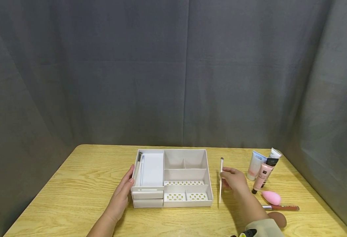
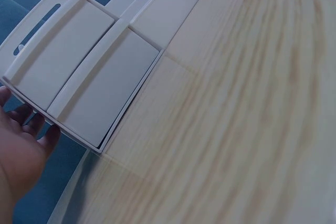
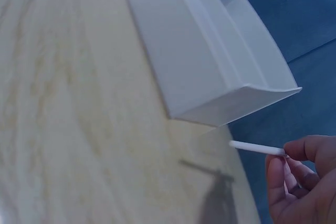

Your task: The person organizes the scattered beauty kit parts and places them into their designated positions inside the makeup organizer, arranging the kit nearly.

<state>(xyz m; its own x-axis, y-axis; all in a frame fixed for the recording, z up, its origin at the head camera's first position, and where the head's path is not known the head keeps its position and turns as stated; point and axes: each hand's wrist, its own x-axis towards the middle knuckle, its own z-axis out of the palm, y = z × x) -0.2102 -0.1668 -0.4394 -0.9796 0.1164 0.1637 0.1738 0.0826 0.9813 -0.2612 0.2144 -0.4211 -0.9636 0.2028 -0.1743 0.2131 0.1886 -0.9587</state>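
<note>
Sleeve (image 1: 265,227) nearest; right hand (image 1: 234,180) pinches brush (image 1: 220,189), gap to organizer (image 1: 188,204); relaxed left hand (image 1: 121,196) touches its left edge.

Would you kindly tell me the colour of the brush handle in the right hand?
White: the brush handle shows best in the right wrist view.

The brush (image 1: 220,193) in the right fingers (image 1: 227,170) is white with a dark tip. The box (image 1: 188,204) beside the left fingers (image 1: 127,175) is white, its compartment bottoms (image 1: 198,197) dotted with yellow ovals. Beyond the right fingers, one tube (image 1: 263,176) is pink with a black cap (image 1: 254,191), and the sponge (image 1: 271,197) is plain pink. Beneath both, the counter (image 1: 72,184) is yellowish wood grain; the curtain (image 1: 131,82) is dark grey.
</note>
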